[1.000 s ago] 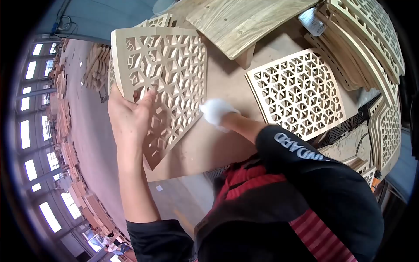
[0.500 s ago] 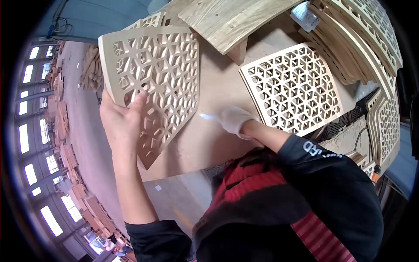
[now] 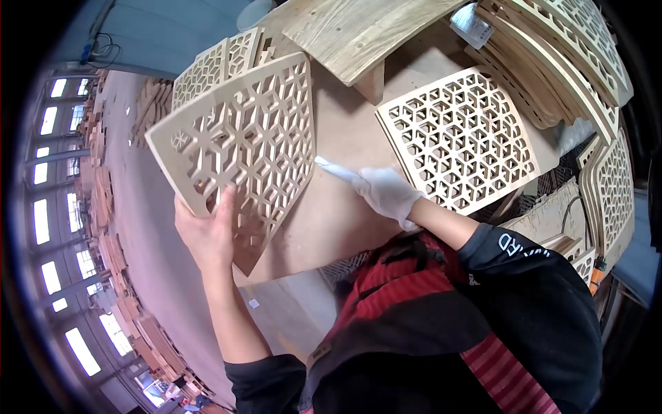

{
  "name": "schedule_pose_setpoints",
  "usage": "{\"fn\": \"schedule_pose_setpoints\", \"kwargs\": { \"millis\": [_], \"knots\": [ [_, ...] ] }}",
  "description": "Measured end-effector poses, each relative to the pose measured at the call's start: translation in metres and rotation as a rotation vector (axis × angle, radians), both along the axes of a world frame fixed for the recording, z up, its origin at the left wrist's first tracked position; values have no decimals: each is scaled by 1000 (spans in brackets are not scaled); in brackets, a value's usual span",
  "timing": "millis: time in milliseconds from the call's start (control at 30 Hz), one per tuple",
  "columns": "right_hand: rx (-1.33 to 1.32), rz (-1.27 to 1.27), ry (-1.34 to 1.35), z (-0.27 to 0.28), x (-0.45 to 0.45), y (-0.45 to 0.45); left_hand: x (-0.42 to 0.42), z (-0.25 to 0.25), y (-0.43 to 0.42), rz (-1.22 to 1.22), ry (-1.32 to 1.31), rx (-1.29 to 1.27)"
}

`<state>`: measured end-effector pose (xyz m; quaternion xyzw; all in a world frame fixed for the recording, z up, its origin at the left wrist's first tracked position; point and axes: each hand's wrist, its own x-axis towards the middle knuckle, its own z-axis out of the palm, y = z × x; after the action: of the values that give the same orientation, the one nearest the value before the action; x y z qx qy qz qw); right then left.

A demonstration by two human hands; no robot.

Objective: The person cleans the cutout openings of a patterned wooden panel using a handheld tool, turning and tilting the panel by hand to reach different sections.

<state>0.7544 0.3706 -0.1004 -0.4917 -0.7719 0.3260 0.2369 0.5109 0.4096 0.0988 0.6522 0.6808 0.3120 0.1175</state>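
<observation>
My bare left hand (image 3: 209, 233) grips the lower left edge of a wooden lattice panel (image 3: 255, 141), thumb on the face and fingers behind it. The panel is tilted up over the left side of the table, with geometric cutouts and one pointed corner hanging down. My right hand (image 3: 389, 195), in a white glove, is closed around a slim white stick-like tool (image 3: 336, 170). Its tip points left, close to the panel's right edge; I cannot tell whether they touch. To the right, a small stack of similar lattice panels (image 3: 458, 138) lies flat.
A wooden board (image 3: 369, 34) stands raised on a support at the back. Curved lattice pieces (image 3: 562, 62) are piled at the right, with a clear plastic container (image 3: 472, 26) beside them. More lattice panels (image 3: 207, 72) sit behind the held one. The brown tabletop (image 3: 331, 214) lies between my hands.
The held panel has tilted and shifted lower, showing more of the panels behind it. My right hand has moved slightly right and down, and the white tool now shows more clearly.
</observation>
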Motion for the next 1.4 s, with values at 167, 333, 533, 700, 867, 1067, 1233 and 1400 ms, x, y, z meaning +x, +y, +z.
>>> {"fn": "schedule_pose_setpoints", "kwargs": {
  "millis": [167,333,533,700,867,1067,1233,1400],
  "knots": [
    [122,-34,26,7,-7,5,-25,-17,-28,44,-105,54],
    [51,102,-158,48,-18,25,-26,-20,-41,87,-115,92],
    [-234,16,-242,82,-28,66,-24,-19,-31,172,-115,82],
    [-99,201,-246,95,-23,75,-32,-19,-28,153,-105,94],
    [-162,103,-147,97,-43,86,-29,-15,-24,65,-118,74],
    [-298,-17,-57,76,-85,99,-12,-2,-18,99,-137,-36],
    [-339,140,-30,51,-67,103,16,-1,-34,-29,-30,103],
    [-158,56,-110,71,-64,94,8,0,-30,34,-100,35]
  ]
}}
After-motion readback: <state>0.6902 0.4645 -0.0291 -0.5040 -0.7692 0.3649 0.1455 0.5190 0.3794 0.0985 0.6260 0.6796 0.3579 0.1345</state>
